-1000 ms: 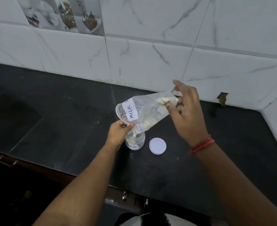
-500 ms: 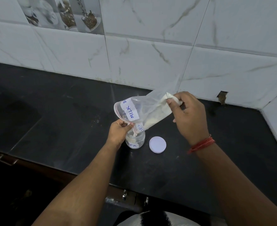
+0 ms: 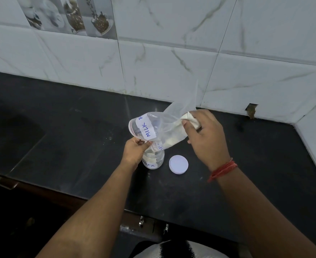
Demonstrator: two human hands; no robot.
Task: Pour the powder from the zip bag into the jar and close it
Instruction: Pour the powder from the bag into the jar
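Clear plastic of the zip bag [image 3: 164,125] is tilted mouth-down over the open jar [image 3: 153,159], which stands on the black counter [image 3: 60,146]. Your left hand [image 3: 135,151] pinches the bag's mouth at the jar's rim; your right hand [image 3: 203,138] grips the raised bottom corner. Pouring appears well advanced: powder lies in the jar, some remains in the bag. Closing is left; the white lid [image 3: 178,164] waits just beside the jar. The wall is near behind, the front edge well apart.
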